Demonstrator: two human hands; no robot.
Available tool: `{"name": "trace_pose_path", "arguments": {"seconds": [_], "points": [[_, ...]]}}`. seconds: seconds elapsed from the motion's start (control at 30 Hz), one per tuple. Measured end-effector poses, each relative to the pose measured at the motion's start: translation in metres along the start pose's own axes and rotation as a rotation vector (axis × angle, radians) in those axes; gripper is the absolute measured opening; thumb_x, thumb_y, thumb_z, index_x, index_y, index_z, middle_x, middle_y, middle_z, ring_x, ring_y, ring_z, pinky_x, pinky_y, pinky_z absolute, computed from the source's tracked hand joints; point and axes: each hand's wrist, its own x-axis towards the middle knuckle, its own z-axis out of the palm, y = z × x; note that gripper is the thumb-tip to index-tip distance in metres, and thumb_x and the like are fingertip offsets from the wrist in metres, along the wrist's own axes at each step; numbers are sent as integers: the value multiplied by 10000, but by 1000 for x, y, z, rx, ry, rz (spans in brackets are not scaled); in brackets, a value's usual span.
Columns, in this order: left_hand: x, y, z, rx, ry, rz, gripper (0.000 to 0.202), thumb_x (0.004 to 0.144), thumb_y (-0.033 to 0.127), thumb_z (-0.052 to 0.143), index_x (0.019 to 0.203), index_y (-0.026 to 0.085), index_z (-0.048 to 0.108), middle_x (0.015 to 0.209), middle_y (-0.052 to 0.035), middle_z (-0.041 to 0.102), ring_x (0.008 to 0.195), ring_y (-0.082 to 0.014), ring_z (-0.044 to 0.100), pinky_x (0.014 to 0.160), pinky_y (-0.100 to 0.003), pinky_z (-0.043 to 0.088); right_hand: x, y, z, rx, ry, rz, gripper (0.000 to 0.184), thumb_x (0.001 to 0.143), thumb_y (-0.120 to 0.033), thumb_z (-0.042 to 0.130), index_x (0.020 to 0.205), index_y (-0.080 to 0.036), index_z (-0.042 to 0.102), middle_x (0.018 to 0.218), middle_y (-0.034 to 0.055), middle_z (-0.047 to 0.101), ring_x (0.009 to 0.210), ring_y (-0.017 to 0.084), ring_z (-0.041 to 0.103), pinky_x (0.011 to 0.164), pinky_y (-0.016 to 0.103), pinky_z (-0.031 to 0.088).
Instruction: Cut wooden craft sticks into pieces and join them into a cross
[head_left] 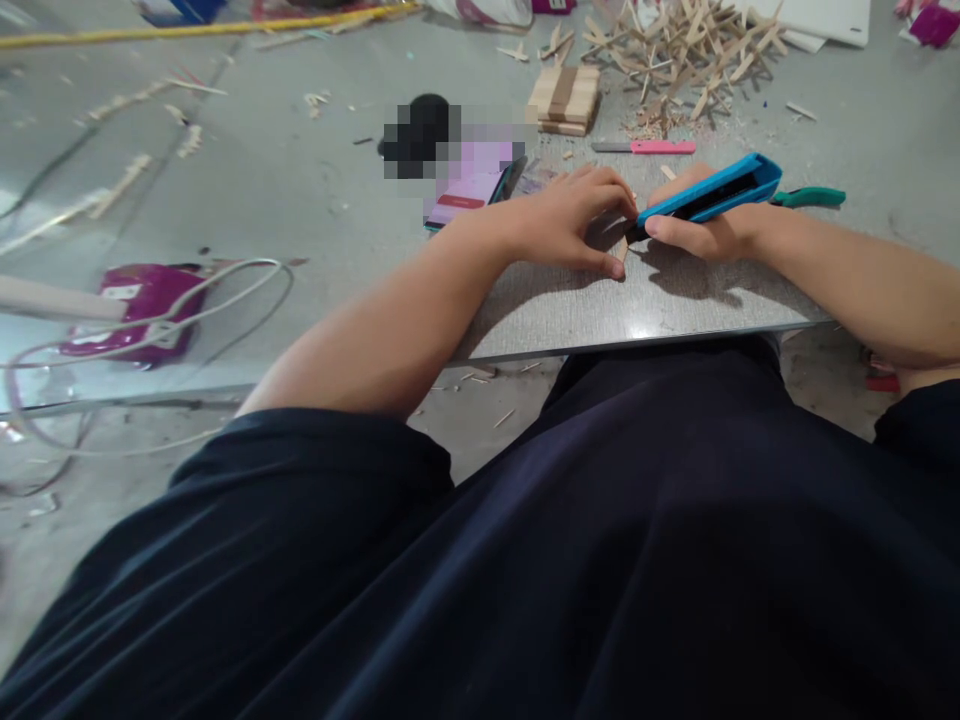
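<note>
My right hand is closed around a blue utility knife, its tip pointing left toward my other hand. My left hand rests on a grey board, fingers curled down and pinching a small wooden stick piece against the board. The knife tip meets that piece between the two hands. The board lies across my lap, over dark clothing.
On the floor beyond lie a pink-handled cutter, green-handled pliers, a stack of flat sticks, a heap of loose wooden sticks, and a phone. At left, a magenta device with white cable.
</note>
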Motion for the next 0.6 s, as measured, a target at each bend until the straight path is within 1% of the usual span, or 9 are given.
{"name": "trace_pose_path", "arguments": {"seconds": [0.07, 0.13, 0.2, 0.27, 0.3, 0.37, 0.43, 0.53, 0.6], "points": [[0, 3, -2, 3, -3, -3, 791, 951, 866, 822, 1643, 483, 793, 1731, -106, 744, 1673, -471, 627, 1473, -757, 477, -1, 1, 2, 10, 9, 59, 695, 1261, -754, 297, 1292, -322, 840, 1316, 152, 891, 1203, 390, 790, 1130, 572, 659], [0, 6, -4, 24, -20, -11, 881, 956, 904, 795, 1690, 417, 779, 1745, -141, 733, 1671, -469, 623, 1465, -740, 487, -3, 3, 5, 57, 33, 100, 781, 1274, -772, 241, 1396, -303, 854, 1368, 163, 900, 1264, 413, 807, 1164, 602, 664], [0, 9, -5, 54, -44, -25, 963, 970, 941, 747, 1787, 433, 726, 1713, -102, 767, 1676, -450, 602, 1444, -726, 493, -5, 5, 7, 102, 53, 107, 842, 1277, -794, 211, 1441, -284, 860, 1383, 170, 904, 1278, 416, 816, 1174, 605, 662], [0, 12, -6, 73, -57, -38, 984, 997, 962, 681, 1854, 479, 669, 1666, -52, 806, 1681, -425, 582, 1425, -723, 491, -6, 7, 9, 133, 71, 94, 883, 1267, -812, 191, 1409, -274, 877, 1362, 179, 907, 1253, 410, 821, 1149, 592, 656], [0, 13, -6, 75, -57, -40, 980, 1006, 966, 662, 1859, 483, 665, 1655, -47, 814, 1679, -418, 580, 1423, -723, 490, -6, 8, 9, 144, 80, 85, 899, 1258, -819, 181, 1366, -271, 886, 1338, 188, 907, 1226, 404, 818, 1126, 585, 650], [-1, 13, -5, 71, -50, -33, 947, 1018, 965, 656, 1827, 474, 697, 1659, -60, 815, 1676, -422, 589, 1423, -729, 488, -6, 9, 8, 162, 101, 67, 922, 1230, -856, 180, 1271, -270, 891, 1283, 209, 899, 1157, 388, 800, 1077, 568, 634], [-1, 13, -5, 66, -39, -19, 895, 1020, 948, 675, 1778, 475, 738, 1665, -81, 815, 1676, -443, 610, 1411, -741, 498, -5, 8, 7, 172, 124, 56, 944, 1183, -936, 203, 1214, -285, 886, 1240, 208, 888, 1105, 370, 764, 1049, 553, 611], [-1, 11, -4, 62, -21, -10, 882, 987, 915, 735, 1751, 476, 763, 1682, -115, 808, 1669, -477, 630, 1395, -758, 506, -5, 6, 4, 185, 153, 57, 981, 1131, -1034, 235, 1223, -299, 879, 1222, 189, 879, 1114, 368, 724, 1049, 544, 584], [-1, 9, -3, 56, -21, -19, 937, 985, 923, 740, 1801, 462, 736, 1721, -102, 793, 1679, -468, 611, 1425, -741, 483, -5, 5, 3, 182, 147, 42, 967, 1155, -1019, 235, 1248, -293, 868, 1223, 176, 870, 1154, 375, 724, 1070, 544, 579]]}}
